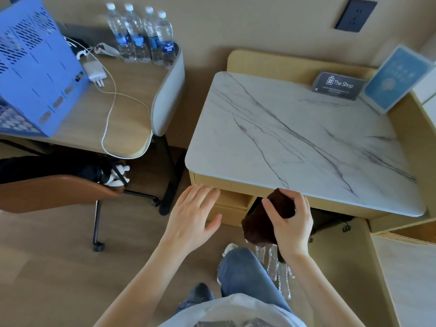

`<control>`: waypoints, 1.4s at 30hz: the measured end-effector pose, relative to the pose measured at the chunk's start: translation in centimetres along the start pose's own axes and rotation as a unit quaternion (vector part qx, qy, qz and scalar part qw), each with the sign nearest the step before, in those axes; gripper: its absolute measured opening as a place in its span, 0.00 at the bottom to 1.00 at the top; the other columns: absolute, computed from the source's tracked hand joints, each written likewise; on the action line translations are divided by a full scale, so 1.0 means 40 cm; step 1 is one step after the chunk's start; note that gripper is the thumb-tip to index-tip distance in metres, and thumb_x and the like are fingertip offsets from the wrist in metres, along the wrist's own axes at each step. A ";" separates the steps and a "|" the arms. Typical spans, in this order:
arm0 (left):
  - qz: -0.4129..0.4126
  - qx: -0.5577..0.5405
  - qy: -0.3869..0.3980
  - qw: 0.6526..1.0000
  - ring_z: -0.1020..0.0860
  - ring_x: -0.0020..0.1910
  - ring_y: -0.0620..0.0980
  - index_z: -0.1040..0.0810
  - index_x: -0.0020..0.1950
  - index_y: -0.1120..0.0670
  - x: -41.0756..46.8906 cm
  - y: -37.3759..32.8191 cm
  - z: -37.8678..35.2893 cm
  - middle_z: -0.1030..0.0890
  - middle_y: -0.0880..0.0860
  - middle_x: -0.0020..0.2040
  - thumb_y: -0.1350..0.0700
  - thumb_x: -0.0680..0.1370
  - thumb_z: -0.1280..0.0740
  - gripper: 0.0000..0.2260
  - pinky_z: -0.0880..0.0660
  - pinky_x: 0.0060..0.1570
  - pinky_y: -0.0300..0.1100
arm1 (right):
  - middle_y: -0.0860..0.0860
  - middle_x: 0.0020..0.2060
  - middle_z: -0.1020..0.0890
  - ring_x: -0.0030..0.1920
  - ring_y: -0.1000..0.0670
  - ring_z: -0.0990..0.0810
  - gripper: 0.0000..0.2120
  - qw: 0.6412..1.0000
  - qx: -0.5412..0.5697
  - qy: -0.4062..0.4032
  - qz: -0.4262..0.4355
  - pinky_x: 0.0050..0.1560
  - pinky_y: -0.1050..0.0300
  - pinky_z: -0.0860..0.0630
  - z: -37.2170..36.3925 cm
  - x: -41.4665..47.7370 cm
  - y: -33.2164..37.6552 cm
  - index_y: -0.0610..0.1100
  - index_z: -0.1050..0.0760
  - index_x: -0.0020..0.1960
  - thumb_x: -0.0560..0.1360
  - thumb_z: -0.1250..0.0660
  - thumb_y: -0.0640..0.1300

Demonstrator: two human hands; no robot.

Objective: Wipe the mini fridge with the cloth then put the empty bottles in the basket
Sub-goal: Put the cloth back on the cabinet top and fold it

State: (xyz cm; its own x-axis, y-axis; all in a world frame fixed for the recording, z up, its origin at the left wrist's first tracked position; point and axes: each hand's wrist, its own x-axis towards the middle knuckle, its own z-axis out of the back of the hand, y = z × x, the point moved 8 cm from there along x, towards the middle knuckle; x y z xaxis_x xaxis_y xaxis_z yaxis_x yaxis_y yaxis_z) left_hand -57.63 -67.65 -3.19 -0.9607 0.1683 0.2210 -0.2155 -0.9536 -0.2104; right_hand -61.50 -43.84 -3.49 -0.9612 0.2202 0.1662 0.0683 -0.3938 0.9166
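Observation:
My right hand [291, 226] grips a dark brown cloth [259, 224] just below the front edge of the marble-topped cabinet [295, 138]. The cloth hangs in front of a dark opening [328, 219] under the top; the mini fridge itself is hidden there. My left hand [193, 214] hovers open, fingers spread, in front of the cabinet's left drawer front [232, 204]. Clear plastic bottles [279, 272] lie on the floor beside my knee. A blue perforated basket [35, 67] stands on the desk at the upper left.
Several water bottles with blue labels [144, 36] stand at the desk's back edge, near a white charger and cable [106, 90]. A brown chair [59, 190] sits under the desk. Two sign cards [339, 86] stand on the marble top. An open cabinet door [339, 263] is at lower right.

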 end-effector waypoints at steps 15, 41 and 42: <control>0.042 0.047 -0.013 0.998 0.23 0.65 0.54 0.22 0.67 0.56 0.462 0.161 -0.032 0.20 0.53 0.65 0.47 0.77 0.30 0.21 0.28 0.66 0.49 | 0.60 0.49 0.25 0.52 0.68 0.28 0.15 0.988 -0.037 0.147 0.016 0.47 0.71 0.33 -0.305 0.546 -0.026 0.58 0.24 0.54 0.71 0.23 0.52; -0.085 -0.049 0.071 0.993 0.24 0.66 0.54 0.22 0.67 0.57 0.713 0.298 -0.167 0.21 0.55 0.65 0.46 0.78 0.35 0.23 0.25 0.65 0.49 | 0.58 0.49 0.24 0.47 0.55 0.24 0.17 0.969 -0.173 0.144 -0.100 0.42 0.64 0.29 -0.379 0.642 -0.138 0.53 0.27 0.55 0.71 0.25 0.56; -0.096 -0.050 0.069 0.992 0.24 0.66 0.55 0.22 0.67 0.57 0.716 0.297 -0.165 0.21 0.55 0.65 0.46 0.78 0.35 0.22 0.25 0.65 0.49 | 0.58 0.49 0.25 0.47 0.57 0.25 0.17 0.969 -0.176 0.142 -0.098 0.40 0.66 0.31 -0.381 0.636 -0.129 0.54 0.28 0.54 0.71 0.25 0.55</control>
State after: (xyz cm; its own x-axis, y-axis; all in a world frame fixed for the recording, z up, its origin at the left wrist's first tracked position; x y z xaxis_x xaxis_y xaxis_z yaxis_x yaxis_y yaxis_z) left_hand -88.85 -72.51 -5.64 -0.9140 0.3829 0.1342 -0.4055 -0.8725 -0.2727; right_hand -90.39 -49.80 -9.53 -0.9847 0.0871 -0.1507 -0.1703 -0.6609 0.7309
